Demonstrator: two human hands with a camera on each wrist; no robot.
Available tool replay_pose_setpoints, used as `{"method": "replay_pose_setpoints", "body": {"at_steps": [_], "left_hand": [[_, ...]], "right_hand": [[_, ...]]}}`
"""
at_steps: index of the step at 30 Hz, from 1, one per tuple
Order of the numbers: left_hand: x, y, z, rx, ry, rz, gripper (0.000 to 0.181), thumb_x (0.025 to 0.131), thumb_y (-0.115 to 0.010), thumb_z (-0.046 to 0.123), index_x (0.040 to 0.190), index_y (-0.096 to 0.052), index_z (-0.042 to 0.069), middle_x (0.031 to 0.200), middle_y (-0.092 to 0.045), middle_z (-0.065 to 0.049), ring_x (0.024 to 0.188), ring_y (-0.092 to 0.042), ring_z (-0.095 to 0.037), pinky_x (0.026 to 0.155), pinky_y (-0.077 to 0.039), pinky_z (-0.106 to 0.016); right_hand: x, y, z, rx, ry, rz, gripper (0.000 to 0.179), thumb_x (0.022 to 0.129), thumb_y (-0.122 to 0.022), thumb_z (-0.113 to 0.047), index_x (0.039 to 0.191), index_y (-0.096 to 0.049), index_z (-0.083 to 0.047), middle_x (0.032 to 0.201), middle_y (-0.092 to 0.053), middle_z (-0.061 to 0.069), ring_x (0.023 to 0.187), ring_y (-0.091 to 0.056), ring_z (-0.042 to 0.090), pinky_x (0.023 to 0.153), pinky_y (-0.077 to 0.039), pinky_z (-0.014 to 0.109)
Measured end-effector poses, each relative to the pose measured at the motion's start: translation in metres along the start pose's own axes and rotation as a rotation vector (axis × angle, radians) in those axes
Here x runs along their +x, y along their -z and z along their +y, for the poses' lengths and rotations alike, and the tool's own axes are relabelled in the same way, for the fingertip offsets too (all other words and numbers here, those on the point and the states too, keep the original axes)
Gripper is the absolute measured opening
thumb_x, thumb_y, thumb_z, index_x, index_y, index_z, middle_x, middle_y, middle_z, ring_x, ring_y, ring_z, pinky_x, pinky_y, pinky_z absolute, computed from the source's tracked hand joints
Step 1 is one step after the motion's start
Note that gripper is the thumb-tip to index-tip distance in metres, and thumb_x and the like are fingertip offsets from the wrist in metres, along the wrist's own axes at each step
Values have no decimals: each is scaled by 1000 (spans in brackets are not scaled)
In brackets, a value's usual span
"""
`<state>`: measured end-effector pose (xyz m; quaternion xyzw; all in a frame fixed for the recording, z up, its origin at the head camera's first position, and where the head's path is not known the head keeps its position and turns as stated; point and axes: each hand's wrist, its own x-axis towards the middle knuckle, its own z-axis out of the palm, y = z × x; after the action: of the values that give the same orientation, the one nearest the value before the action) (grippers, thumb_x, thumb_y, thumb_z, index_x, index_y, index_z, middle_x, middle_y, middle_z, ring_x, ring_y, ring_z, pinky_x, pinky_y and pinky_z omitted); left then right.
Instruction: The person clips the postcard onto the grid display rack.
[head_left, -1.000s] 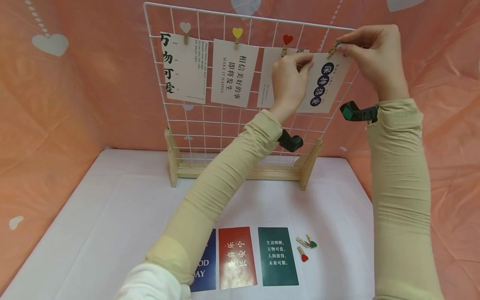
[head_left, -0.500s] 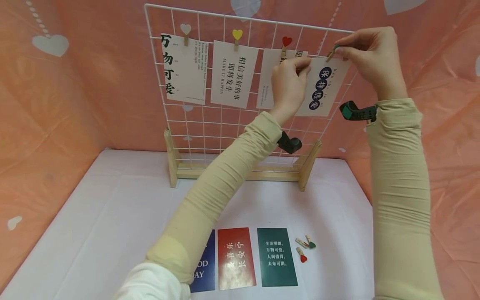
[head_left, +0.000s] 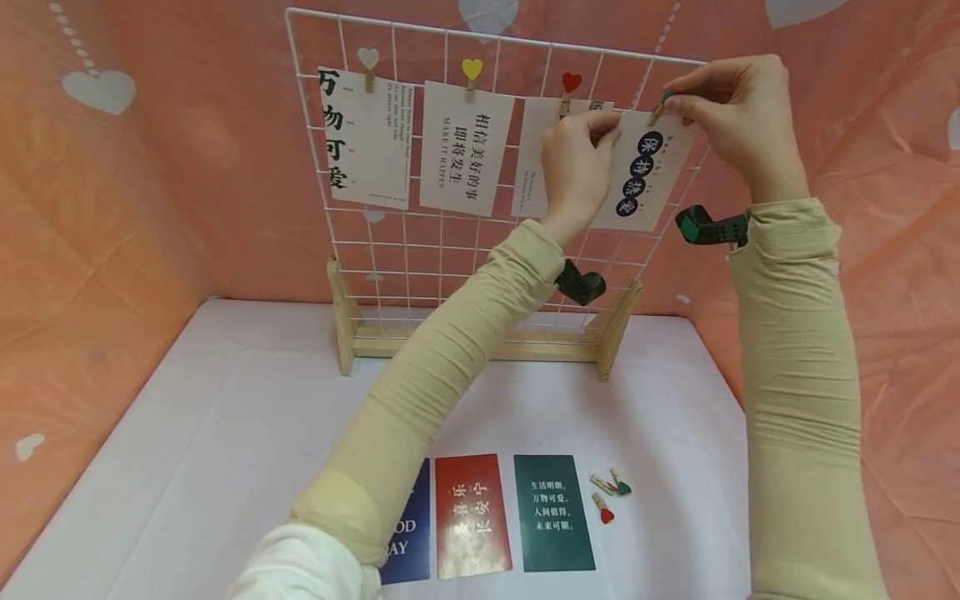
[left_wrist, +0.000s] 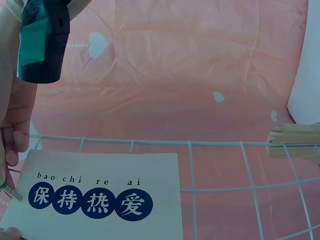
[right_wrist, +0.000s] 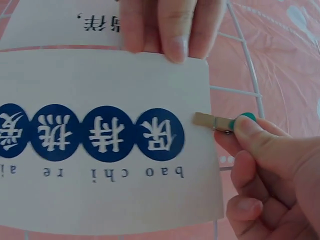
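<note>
My left hand (head_left: 577,162) pinches the left edge of a white postcard (head_left: 654,171) near its upper corner. Four dark blue circles with white characters run down this card. Between thumb and forefinger, my right hand (head_left: 746,117) holds a small wooden clothespin (right_wrist: 212,121) with a green heart. The clothespin's tip lies over the card's top edge, seen close up in the right wrist view. Behind the card stands a white wire grid (head_left: 442,229). In the left wrist view the card (left_wrist: 100,170) lies against the grid wires; only fingertips of the hands show there.
Several white cards hang on the grid from heart clothespins, such as a yellow one (head_left: 472,70). Wooden feet (head_left: 618,333) hold the grid up. On the white table (head_left: 247,400) lie a blue card (head_left: 412,533), a red card (head_left: 472,517), a green card (head_left: 553,512) and loose clothespins (head_left: 603,508).
The right hand and the green-heart clothespin have shifted slightly down and left, the clip now lower over the card's top edge. The card has dropped a little; the left hand keeps its pinch.
</note>
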<state>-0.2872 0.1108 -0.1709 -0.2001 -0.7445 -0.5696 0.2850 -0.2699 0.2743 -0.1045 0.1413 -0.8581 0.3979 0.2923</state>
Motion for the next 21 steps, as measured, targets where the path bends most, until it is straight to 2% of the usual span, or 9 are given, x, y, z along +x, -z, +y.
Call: {"method": "replay_pose_setpoints", "body": {"at_steps": [7,12,18,21], "left_hand": [[-2,-1,-4,-41,-15,-7,21,94,-62,13,113,-71,10,102,-71,1,85,-62,-2,72,-44,-7],[-3,0,-9,-73,-35,-8,20,94,-62,11,112,-71,8,96,-72,-1,77,-62,-3,68,-45,-9],[-4,1,-10,-126,-13,-8,20,93,-62,9,111,-72,7,97,-71,-1,77,-62,-3,68,-46,-9],[-5,1,-12,-172,6,-2,20,93,-63,8,110,-72,7,99,-71,-1,78,-62,-2,68,-48,-9]], "right_hand": [[-2,-5,3,16,-12,39,21,86,-72,-16,104,-75,-6,86,-69,-11,77,-62,6,72,-45,16],[-5,-8,7,-6,21,59,22,90,-67,-16,109,-73,-7,93,-69,-9,83,-62,6,79,-47,16],[-9,-9,10,6,67,83,21,93,-61,-14,110,-72,-6,95,-69,-6,82,-62,8,80,-48,18],[-10,-10,9,57,76,107,21,93,-61,-11,108,-73,-4,96,-70,-1,81,-63,9,81,-50,19]]}}
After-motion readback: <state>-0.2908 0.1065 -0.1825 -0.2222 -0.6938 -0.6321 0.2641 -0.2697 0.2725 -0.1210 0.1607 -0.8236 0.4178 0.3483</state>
